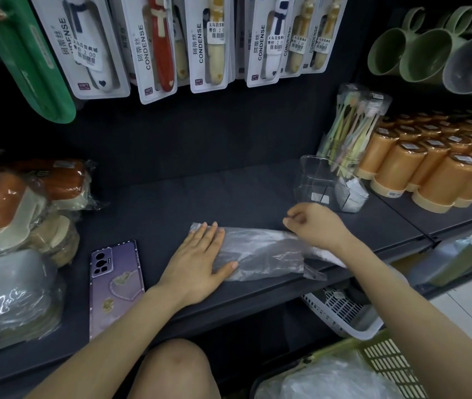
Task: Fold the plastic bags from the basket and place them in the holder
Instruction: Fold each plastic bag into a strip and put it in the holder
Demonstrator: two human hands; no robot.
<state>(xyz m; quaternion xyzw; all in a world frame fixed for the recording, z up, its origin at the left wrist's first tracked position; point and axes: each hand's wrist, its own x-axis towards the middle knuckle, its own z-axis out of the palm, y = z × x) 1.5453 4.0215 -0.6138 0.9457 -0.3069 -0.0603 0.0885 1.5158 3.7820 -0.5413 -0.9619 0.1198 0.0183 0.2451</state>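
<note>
Ideally, with the left hand point(200, 256) flat on the plastic bag point(260, 254) on the shelf point(171, 197), the right hand point(314, 226) (fingers curled; whether pinching it, I cannot tell) should fold the free end over squarely.

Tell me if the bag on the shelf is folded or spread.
Partly folded: the plastic bag lies as a narrow strip, left hand pressing one end.

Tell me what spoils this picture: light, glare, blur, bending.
Head view: the wide lens bows the shelf and splays the toothbrush packs; head view: light is dim, so the clear bag barely shows on the dark shelf; head view: glare streaks the wrapped goods at left; head view: the cups at top right look soft.
</note>
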